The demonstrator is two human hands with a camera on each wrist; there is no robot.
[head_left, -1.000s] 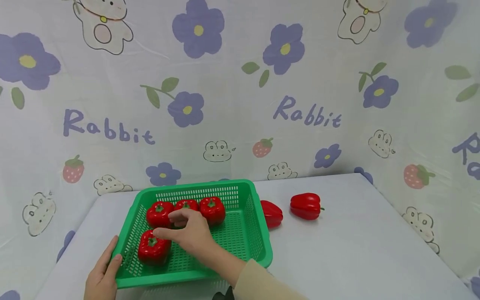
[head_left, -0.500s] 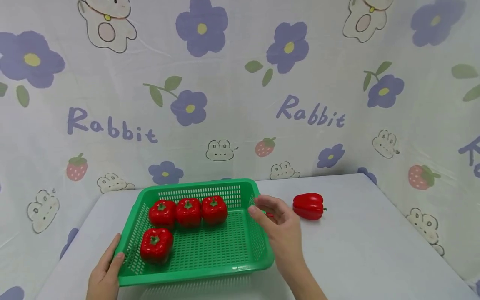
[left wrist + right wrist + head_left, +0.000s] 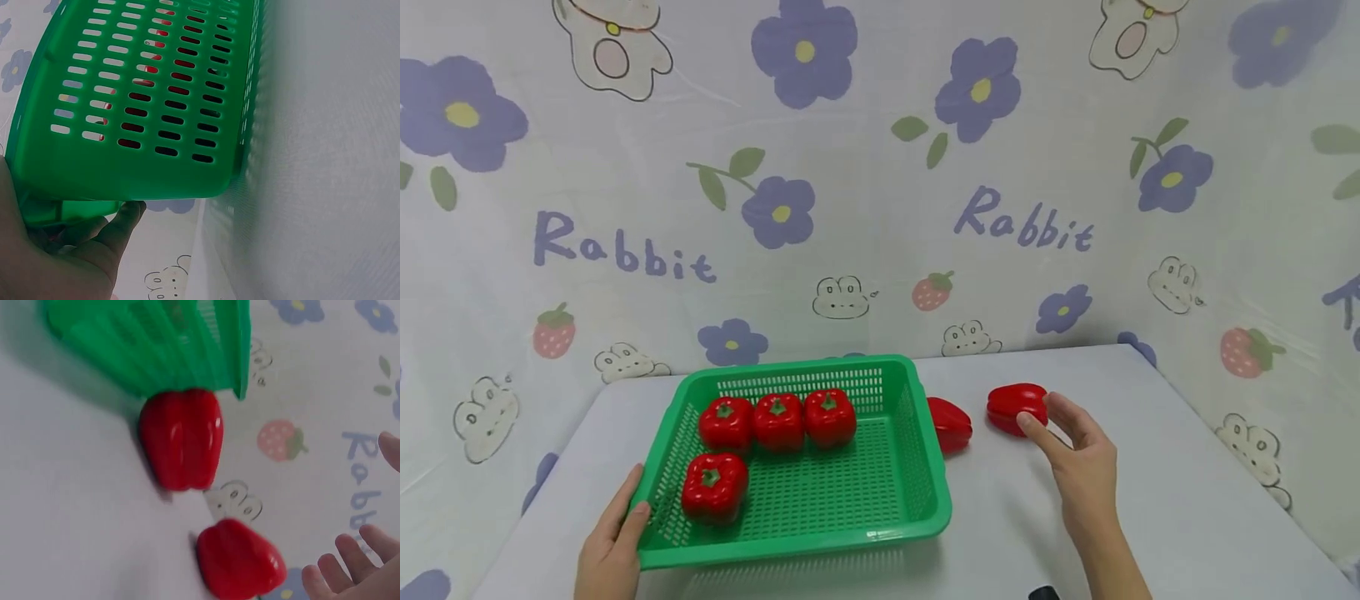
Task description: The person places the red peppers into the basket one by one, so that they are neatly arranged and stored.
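Observation:
My left hand (image 3: 612,542) holds the left rim of a green plastic basket (image 3: 790,546), its thumb on the near side; the left wrist view shows the hand (image 3: 81,250) around the basket's corner. Inside the basket stand several red bell peppers, three in a row such as the middle pepper (image 3: 779,423) and one pepper (image 3: 715,489) nearer me. My right hand (image 3: 1082,458) is over the table with thumb and fingers apart, holding nothing. Close by its fingertips lies a red bell pepper (image 3: 1011,407) on its side. Another bell pepper (image 3: 950,427) lies against the basket's right side, partly hidden.
A white table (image 3: 1180,500) carries everything. Behind and beside it hangs a curtain (image 3: 880,208) printed with rabbits, flowers and strawberries. A small dark object (image 3: 1043,592) shows at the bottom edge of the head view.
My right hand has moved from above the peppers in the basket rightward past its rim to the pepper at the right. My left hand has stayed on the basket.

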